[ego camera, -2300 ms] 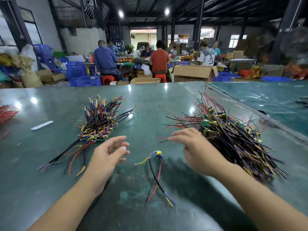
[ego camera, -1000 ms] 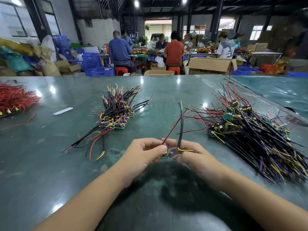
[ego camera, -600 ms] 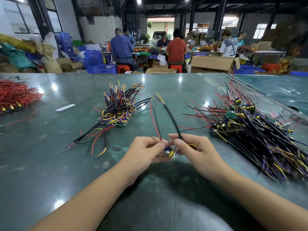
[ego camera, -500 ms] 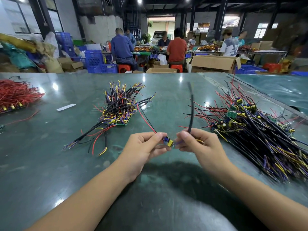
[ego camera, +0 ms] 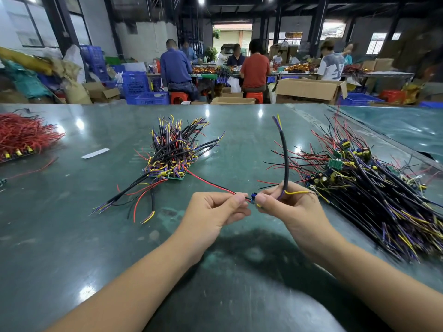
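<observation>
Head view: over the counter (ego camera: 72,236) near its near edge, the left grip (ego camera: 215,212) pinches the red wire (ego camera: 211,182). The right grip (ego camera: 287,209) pinches the small board (ego camera: 253,195), held between both. The black cable (ego camera: 284,159) stands upright from the right grip. The left pile (ego camera: 175,152), the likely drop spot, lies farther off to the left, so the left grip is nearer.

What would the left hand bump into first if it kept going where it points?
The left hand, pinching a red wire, points at the small blue part just past its thumb: probably that first, then the right hand holding it. Depth is unclear.
</observation>
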Demonstrator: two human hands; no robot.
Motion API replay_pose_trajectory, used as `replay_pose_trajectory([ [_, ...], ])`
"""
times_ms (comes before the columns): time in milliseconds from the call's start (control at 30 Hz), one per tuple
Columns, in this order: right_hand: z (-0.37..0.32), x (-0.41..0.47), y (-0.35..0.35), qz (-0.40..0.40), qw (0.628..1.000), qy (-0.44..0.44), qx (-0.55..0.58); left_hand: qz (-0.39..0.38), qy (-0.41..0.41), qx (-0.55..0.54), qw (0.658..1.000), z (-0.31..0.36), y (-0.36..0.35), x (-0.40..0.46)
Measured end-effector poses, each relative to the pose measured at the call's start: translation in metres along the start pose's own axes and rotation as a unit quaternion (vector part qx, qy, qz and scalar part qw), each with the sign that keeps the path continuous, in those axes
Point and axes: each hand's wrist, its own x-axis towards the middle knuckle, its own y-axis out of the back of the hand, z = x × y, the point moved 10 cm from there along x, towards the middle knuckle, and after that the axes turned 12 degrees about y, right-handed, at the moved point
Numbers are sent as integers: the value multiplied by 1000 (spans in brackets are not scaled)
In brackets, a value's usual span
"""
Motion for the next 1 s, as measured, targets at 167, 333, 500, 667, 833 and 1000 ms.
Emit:
replay_pose_trajectory([
  [167,7,3,15,67,997,-16,23,31,-57,76,995,10,0,-4],
  [333,5,8,25,79,995,-16,58,58,-69,73,993,15,11,-2],
  [500,1,0,-2,-11,1000,3,1,12,-25,67,997,5,0,1],
  [667,-1,0,8,27,1000,-2,-14,-34,-28,63,997,2,-8,0],
  [833,-1,-5,-12,-47,999,-12,14,-73,-55,242,966,-3,-18,-4],
  [1000,-3,-9,-19,-70,997,-14,21,-57,-66,252,964,0,-14,-3],
])
